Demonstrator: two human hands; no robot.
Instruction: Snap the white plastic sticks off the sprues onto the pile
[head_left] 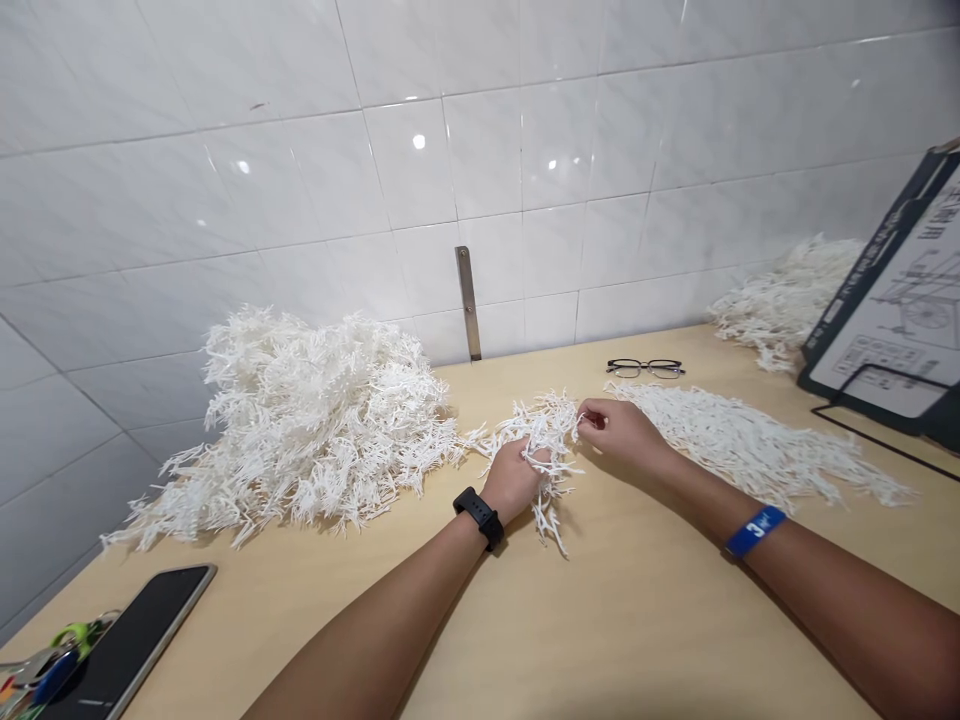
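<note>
My left hand [516,480], with a black watch at the wrist, is closed round a bunch of white branching strands [551,425] over the middle of the table. Just right of it, my right hand [619,428] pinches at the bunch's right edge, a blue band on its wrist. A large tangled heap of white strands [322,420] rises left of my hands. To the right, a flatter pile of white strands [735,440] lies spread on the wooden table [577,620], partly behind my right forearm.
Black-framed glasses [645,369] lie near the wall. A phone [142,640] and keys [45,670] are at the lower left. Another white pile [787,295] sits behind a dark-framed board [900,310] at right. A metal strip [467,305] is on the tiled wall.
</note>
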